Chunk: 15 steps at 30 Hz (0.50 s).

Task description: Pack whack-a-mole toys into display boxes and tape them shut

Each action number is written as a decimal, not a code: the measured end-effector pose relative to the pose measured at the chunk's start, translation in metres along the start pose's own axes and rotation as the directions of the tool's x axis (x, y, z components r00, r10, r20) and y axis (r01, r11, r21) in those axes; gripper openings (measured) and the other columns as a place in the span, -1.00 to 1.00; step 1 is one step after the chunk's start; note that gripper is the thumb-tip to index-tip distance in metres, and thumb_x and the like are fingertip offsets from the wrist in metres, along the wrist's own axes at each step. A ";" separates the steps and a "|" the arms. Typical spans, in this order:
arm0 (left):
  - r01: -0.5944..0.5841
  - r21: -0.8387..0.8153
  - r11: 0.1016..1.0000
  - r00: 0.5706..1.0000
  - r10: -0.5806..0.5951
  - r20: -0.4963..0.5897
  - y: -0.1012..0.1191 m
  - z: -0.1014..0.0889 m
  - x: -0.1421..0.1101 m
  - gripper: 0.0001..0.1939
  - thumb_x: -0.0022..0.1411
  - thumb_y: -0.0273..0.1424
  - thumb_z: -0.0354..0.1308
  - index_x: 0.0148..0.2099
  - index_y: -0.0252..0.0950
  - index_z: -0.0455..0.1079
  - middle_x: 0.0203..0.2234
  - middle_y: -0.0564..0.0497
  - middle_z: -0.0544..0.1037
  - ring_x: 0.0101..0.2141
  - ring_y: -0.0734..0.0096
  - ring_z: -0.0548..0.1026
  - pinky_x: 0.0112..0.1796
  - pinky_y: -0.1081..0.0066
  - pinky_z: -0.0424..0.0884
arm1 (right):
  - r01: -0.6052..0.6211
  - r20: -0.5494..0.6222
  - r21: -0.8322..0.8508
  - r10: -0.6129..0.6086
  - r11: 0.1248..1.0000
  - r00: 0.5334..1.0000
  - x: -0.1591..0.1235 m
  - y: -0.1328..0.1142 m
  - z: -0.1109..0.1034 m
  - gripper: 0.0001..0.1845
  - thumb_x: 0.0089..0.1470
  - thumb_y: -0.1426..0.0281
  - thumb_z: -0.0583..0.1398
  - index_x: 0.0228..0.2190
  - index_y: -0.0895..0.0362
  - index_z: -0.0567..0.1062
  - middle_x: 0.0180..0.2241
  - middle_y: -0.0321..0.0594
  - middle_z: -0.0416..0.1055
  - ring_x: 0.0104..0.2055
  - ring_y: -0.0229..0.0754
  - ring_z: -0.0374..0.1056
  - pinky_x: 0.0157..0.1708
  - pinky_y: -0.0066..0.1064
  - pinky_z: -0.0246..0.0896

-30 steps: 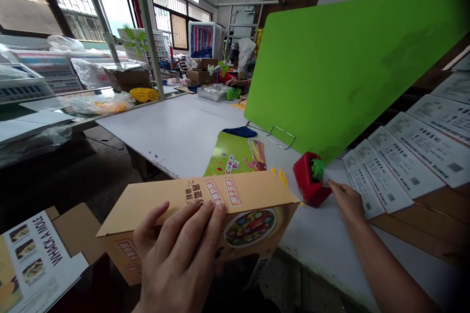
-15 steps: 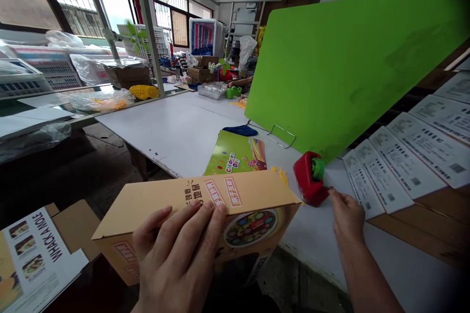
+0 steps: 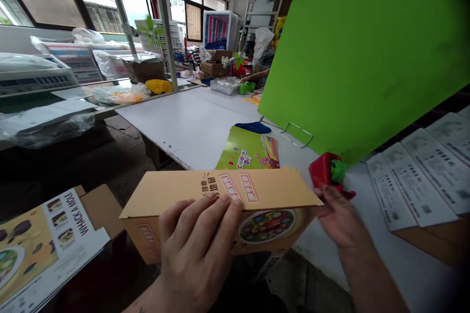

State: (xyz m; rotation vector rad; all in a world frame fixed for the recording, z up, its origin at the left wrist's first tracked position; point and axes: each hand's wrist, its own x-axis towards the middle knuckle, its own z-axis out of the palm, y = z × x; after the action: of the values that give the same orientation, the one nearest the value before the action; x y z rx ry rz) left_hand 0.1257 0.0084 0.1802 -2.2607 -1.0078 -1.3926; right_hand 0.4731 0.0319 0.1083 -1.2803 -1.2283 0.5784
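A tan printed cardboard box (image 3: 198,183) is tilted in front of me, its closed top panel turned up. My left hand (image 3: 200,249) grips its near side, fingers pressed over the top edge. Beside the box's right corner is my right hand (image 3: 340,220), blurred, with thumb and fingers pinched together; what they hold, if anything, I cannot make out. Just beyond it a red tape dispenser (image 3: 323,168) with a green roll (image 3: 337,171) stands on the white table (image 3: 183,112). Behind the box lies a green Children's Day printed sheet (image 3: 235,149).
White-labelled boxes (image 3: 414,176) are stacked on the right. A large green board (image 3: 352,58) stands at the back right, near a wire stand (image 3: 299,134). At lower left is a flat "Whack a Mole" carton (image 3: 69,239). A co-worker's arm (image 3: 257,76) shows far back.
My right hand has moved from the tape dispenser's end to the box's right corner. My left hand stays on the box. The view has shifted a little left.
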 end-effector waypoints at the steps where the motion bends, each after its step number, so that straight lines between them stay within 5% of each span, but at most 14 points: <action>1: 0.009 -0.010 1.000 1.000 -0.009 -0.004 0.001 0.000 0.001 -0.67 0.35 -0.64 0.04 0.08 -0.39 0.48 -0.13 -0.13 0.68 -0.06 0.20 0.53 -0.01 0.17 0.24 | 0.009 0.008 0.040 -0.010 0.999 1.000 0.006 -0.017 0.001 -0.67 0.19 0.07 0.22 -0.44 0.03 0.40 -0.52 -0.34 0.35 -0.46 -0.19 0.36 -0.41 -0.30 0.44; 4: 0.015 -0.045 0.999 1.000 -0.016 -0.008 0.001 -0.001 0.001 -0.61 0.32 -0.66 -0.02 0.12 -0.45 0.43 -0.14 -0.17 0.68 -0.05 0.22 0.53 -0.01 0.18 0.24 | 0.050 0.201 0.064 -0.062 0.997 0.978 0.025 -0.080 0.006 -0.81 0.14 0.20 0.31 -0.41 0.00 0.46 -0.43 -0.30 0.38 -0.34 -0.18 0.38 -0.33 -0.35 0.42; 6: 0.016 -0.063 0.998 1.000 -0.016 -0.009 0.001 -0.002 0.001 -0.58 0.30 -0.66 -0.05 0.15 -0.48 0.39 -0.15 -0.18 0.67 -0.04 0.22 0.52 -0.02 0.19 0.24 | 0.156 0.425 -0.061 -0.116 0.986 0.898 0.036 -0.126 0.016 -0.82 0.19 0.22 0.28 -0.41 0.01 0.49 -0.42 -0.25 0.43 -0.35 -0.17 0.39 -0.42 -0.39 0.37; 8: 0.018 -0.069 0.997 1.000 -0.019 -0.010 0.001 -0.002 0.001 -0.57 0.28 -0.66 -0.06 0.16 -0.49 0.37 -0.15 -0.19 0.67 -0.04 0.23 0.51 -0.04 0.20 0.24 | 0.302 0.744 -0.150 -0.093 0.941 0.662 0.047 -0.167 0.034 -0.77 0.24 0.21 0.22 -0.41 0.04 0.51 -0.43 -0.24 0.44 -0.42 -0.20 0.36 -0.49 -0.42 0.32; 11: 0.025 -0.077 0.997 1.000 -0.026 -0.013 0.002 -0.002 0.001 -0.56 0.27 -0.64 -0.05 0.18 -0.48 0.33 -0.15 -0.21 0.65 -0.05 0.20 0.51 -0.05 0.19 0.27 | 0.509 0.941 -0.167 -0.017 0.845 0.338 0.059 -0.209 0.069 -0.77 0.29 0.27 0.14 -0.38 0.05 0.50 -0.42 -0.31 0.45 -0.43 -0.28 0.35 -0.44 -0.48 0.31; 14: 0.031 -0.081 0.996 1.000 -0.031 0.001 0.001 -0.002 -0.001 -0.53 0.29 -0.61 -0.04 0.24 -0.48 0.27 -0.12 -0.23 0.63 -0.05 0.17 0.50 -0.02 0.16 0.27 | 0.666 0.989 -0.066 -0.042 0.743 0.145 0.065 -0.229 0.100 -0.77 0.29 0.31 0.10 -0.37 0.03 0.51 -0.39 -0.35 0.48 -0.37 -0.29 0.39 -0.36 -0.52 0.33; 15: 0.031 -0.083 0.996 0.999 -0.031 0.008 0.000 -0.002 -0.002 -0.51 0.29 -0.60 -0.05 0.25 -0.49 0.25 -0.10 -0.24 0.63 -0.05 0.16 0.50 -0.01 0.15 0.27 | 0.716 0.988 -0.042 -0.076 0.696 0.132 0.065 -0.231 0.107 -0.74 0.29 0.28 0.10 -0.39 0.03 0.52 -0.40 -0.36 0.49 -0.36 -0.29 0.40 -0.35 -0.52 0.34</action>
State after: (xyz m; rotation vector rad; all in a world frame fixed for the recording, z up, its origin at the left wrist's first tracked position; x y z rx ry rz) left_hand 0.1241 0.0064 0.1795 -2.3193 -1.0090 -1.4667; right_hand 0.3305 0.0696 0.3265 -0.7731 -2.9322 0.5971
